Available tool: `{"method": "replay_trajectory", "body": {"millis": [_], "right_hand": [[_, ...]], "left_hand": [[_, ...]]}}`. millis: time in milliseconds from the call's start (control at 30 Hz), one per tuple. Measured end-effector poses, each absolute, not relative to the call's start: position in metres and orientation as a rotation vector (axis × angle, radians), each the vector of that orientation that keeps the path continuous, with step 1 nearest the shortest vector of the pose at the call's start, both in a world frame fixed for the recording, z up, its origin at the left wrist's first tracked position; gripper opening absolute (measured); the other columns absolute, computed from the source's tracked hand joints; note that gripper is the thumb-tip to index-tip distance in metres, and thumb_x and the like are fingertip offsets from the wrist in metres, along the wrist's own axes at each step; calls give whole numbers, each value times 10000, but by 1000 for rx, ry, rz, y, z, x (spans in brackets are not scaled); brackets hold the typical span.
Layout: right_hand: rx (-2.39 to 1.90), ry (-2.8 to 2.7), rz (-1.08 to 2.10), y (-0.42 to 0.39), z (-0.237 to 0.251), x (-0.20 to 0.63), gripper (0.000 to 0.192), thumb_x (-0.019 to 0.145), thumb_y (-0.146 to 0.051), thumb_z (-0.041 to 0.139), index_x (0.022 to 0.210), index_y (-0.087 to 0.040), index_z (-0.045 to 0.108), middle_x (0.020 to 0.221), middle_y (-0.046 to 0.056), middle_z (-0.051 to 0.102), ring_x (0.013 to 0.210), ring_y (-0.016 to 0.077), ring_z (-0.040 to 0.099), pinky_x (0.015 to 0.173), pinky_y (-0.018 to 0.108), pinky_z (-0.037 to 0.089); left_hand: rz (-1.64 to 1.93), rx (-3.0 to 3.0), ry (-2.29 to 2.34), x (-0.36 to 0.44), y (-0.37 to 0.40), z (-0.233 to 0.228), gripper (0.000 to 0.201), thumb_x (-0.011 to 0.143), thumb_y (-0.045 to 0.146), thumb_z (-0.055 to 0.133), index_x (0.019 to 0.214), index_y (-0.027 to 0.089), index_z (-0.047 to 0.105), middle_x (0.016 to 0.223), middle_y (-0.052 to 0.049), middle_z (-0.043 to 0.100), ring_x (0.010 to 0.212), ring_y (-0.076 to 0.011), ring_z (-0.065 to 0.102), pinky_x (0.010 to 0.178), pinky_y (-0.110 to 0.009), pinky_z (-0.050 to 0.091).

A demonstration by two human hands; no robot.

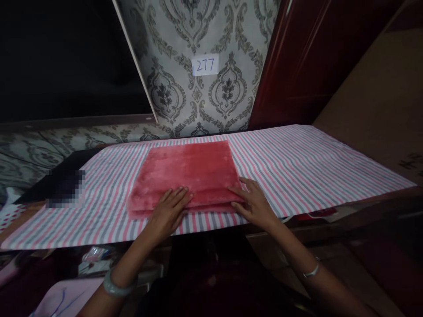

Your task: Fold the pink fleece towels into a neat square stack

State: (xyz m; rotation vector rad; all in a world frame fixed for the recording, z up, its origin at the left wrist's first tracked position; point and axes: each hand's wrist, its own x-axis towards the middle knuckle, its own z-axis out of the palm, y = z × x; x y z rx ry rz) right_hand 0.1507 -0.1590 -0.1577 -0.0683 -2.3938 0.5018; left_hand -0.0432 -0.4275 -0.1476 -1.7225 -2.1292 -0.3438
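A folded red plush cloth [191, 167] lies on a striped sheet [284, 163] over the table. Its front edge shows stacked layers, slightly apart. My left hand [168, 211] rests on the front part of the cloth, palm down with fingers stretched out. At the front right corner, my right hand [253, 202] grips the cloth's edge, with the index finger over the upper layer and the thumb lower down near the bottom layer. The right palm and the underside of that corner are hidden.
Behind the table, a paper marked 277 [205, 64] is stuck to patterned wallpaper. A large dark screen [66, 57] hangs at left. A dark flat object [59, 169] lies at the table's left end. A big cardboard box [380, 88] stands at right, beside a dark red panel [297, 66].
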Motion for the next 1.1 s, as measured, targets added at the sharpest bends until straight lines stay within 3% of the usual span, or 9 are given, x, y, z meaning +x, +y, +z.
{"method": "replay_trajectory", "body": {"millis": [133, 300, 500, 800, 900, 1033, 1100], "right_hand": [[-54, -2428, 464, -179, -118, 120, 429, 981, -422, 491, 1339, -219, 612, 1561, 135, 383, 1444, 313, 330, 1163, 535, 303], [-154, -2731, 427, -201, -104, 73, 700, 942, -573, 529, 1550, -263, 371, 1665, 125, 181, 1529, 387, 75, 1193, 628, 87], [-252, -2839, 468, -202, -135, 73, 702, 934, -656, 472, 1545, -325, 370, 1658, 105, 210, 1524, 403, 94, 1185, 648, 42], [-215, -2779, 598, -200, -138, 75, 722, 929, -674, 467, 1555, -340, 337, 1673, 89, 154, 1537, 367, 21, 1197, 623, 17], [-177, -2791, 617, -197, -131, 78, 733, 922, -652, 505, 1551, -304, 360, 1664, 123, 175, 1528, 398, 66, 1189, 640, 59], [-83, -2785, 630, -186, -99, 69, 572, 929, -514, 583, 1425, -233, 545, 1471, 146, 530, 1382, 375, 428, 1172, 597, 222], [-85, -2696, 601, -178, -83, 55, 501, 946, -436, 579, 1391, -208, 570, 1409, 133, 589, 1343, 338, 476, 1179, 560, 243]], "left_hand": [[-408, -1427, -2291, -62, -425, -105, 482, 984, 334, 401, 1424, 194, 537, 1460, -122, 558, 1404, -287, 454, 1187, -549, 272], [-225, -1059, -2584, -83, -414, -101, 665, 920, 498, 485, 1500, 174, 448, 1615, -179, 305, 1501, -419, 207, 1150, -687, 194], [-115, -1016, -2701, -86, -420, -133, 626, 965, 460, 402, 1533, 197, 402, 1650, -152, 232, 1515, -414, 152, 1130, -662, 258], [-129, -1030, -2674, -91, -420, -135, 635, 958, 465, 376, 1530, 191, 410, 1649, -155, 234, 1516, -409, 159, 1126, -661, 266], [-153, -1026, -2697, -97, -426, -136, 657, 929, 490, 405, 1527, 219, 417, 1646, -132, 258, 1519, -395, 162, 1135, -648, 263], [-190, -1096, -2776, -116, -429, -114, 638, 906, 520, 405, 1464, 226, 504, 1563, -133, 429, 1475, -349, 323, 1127, -607, 312], [-194, -1127, -2770, -127, -419, -94, 590, 916, 501, 389, 1402, 218, 565, 1492, -137, 522, 1417, -334, 427, 1128, -610, 307]]}}
